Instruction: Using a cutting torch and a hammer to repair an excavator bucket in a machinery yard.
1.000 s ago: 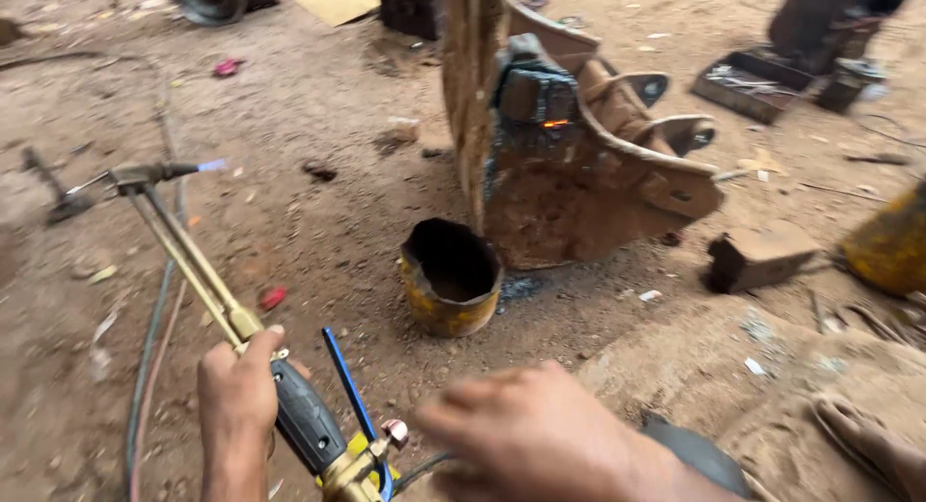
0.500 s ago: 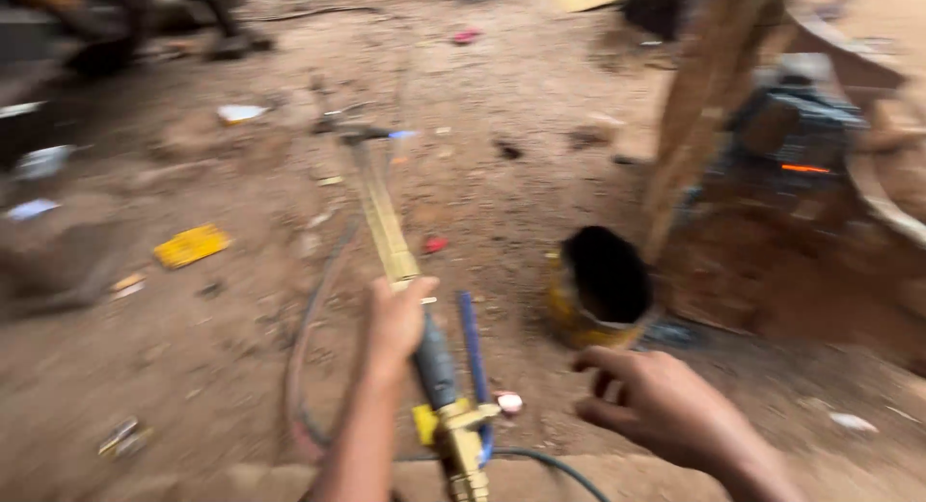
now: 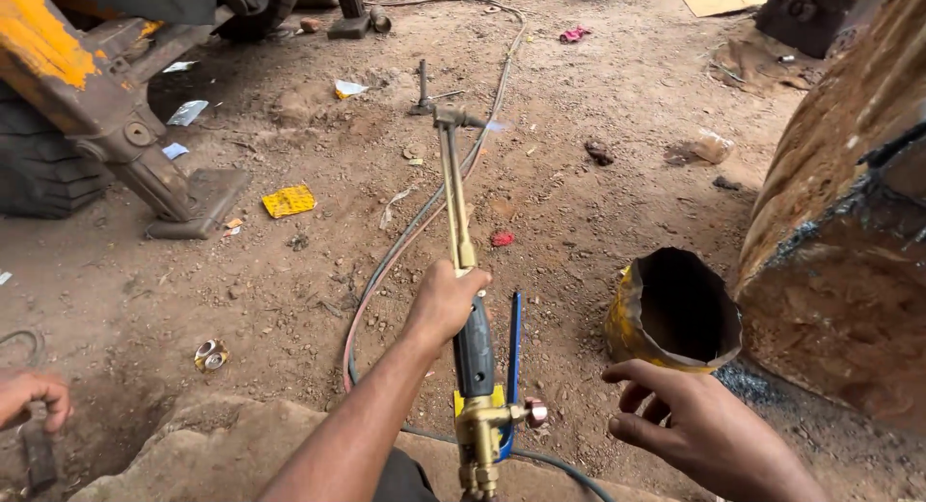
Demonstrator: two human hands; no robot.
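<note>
Brass and black, the cutting torch [image 3: 461, 261] runs away from me over the dirt: a long brass tube, a black grip, a blue lever alongside it and a brass valve block at the near end, close to my lap. At its far tip the head bends right and a small pale-blue flame [image 3: 498, 126] burns. My left hand [image 3: 446, 301] is closed around the torch where the tube meets the grip, holding it up off the ground. My right hand [image 3: 690, 427] hangs open, fingers loosely curled, holding nothing, just beside the valve knob [image 3: 536, 412] and near a dented yellow can [image 3: 672, 312] with a black inside. I count one torch, one can, and two hoses [image 3: 415, 227] lying side by side across the ground. Another person's hand [image 3: 29, 394] shows at the left edge. A rusty metal bucket [image 3: 849, 251] stands at right.
</note>
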